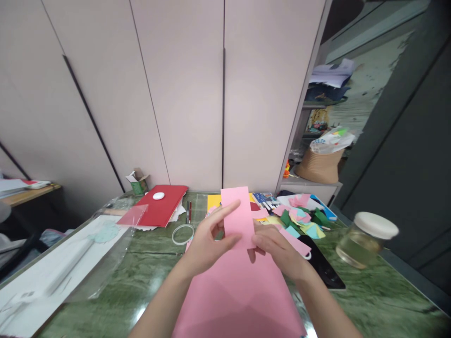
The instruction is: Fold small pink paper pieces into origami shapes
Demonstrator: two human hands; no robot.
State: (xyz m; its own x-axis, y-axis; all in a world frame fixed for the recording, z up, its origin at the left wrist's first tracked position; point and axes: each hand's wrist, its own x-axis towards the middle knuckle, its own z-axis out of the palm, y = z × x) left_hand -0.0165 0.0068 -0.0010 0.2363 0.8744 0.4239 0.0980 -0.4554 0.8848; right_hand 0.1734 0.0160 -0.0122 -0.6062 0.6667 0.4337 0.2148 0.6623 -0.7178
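Note:
Both hands hold a narrow pink paper strip (237, 213) upright above the table. My left hand (211, 239) grips its left edge, thumb in front near the bottom and index finger lying across the face. At the lower right corner, my right hand (278, 246) pinches the strip between thumb and fingers, some of which are hidden behind it. Below the hands lies a large pink sheet (239, 295), reaching to the near edge of the view.
A red folder (160, 206), a tape roll (182, 234) and pens (189, 212) lie left on the green table (141, 277). Colored paper scraps (305, 218), a black tablet (322, 265) and a lidded jar (364, 239) are right. A plastic-covered white sheet (45, 267) lies far left.

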